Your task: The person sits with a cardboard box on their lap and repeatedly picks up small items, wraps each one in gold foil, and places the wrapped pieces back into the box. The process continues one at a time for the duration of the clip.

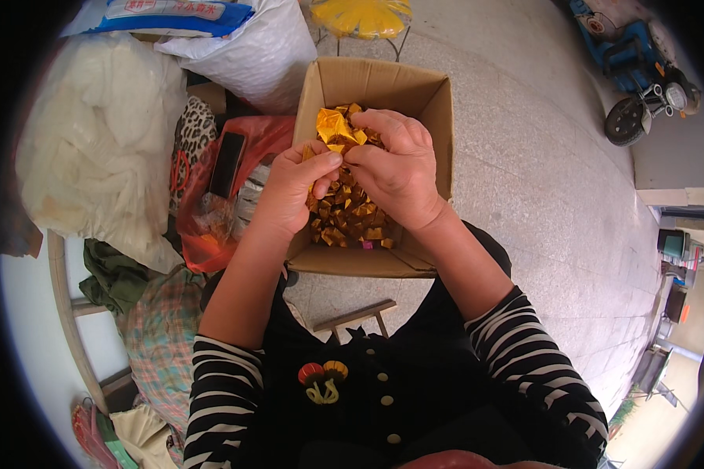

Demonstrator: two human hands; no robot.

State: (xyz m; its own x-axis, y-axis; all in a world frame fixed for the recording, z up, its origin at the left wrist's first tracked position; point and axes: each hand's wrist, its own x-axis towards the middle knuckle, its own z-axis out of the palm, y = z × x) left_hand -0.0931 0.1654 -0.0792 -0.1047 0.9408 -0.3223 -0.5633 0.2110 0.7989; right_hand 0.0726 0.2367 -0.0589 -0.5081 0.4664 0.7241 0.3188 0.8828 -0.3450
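Observation:
Over an open cardboard box (361, 265), both my hands hold a piece of shiny gold foil paper (334, 126) with folded edges. My left hand (299, 182) pinches its lower edge between thumb and fingers; a narrow gold strip shows beside the forefinger. My right hand (396, 164) has its thumb close to the left thumb and its forefinger bent at the foil's right side. Whether the foil is one piece or more is hard to tell. Below the hands, many small folded gold foil pieces (352, 211) lie in the box, with a small pink piece (368, 244) among them.
Left of the box, a red plastic bag (205, 252) lies under a black smartphone (227, 164). Farther left are a stuffed clear bag (100, 146) and plaid cloth (164, 328). A white sack (258, 58) and yellow-topped stool (361, 17) stand beyond. A blue scooter (633, 58) is far right.

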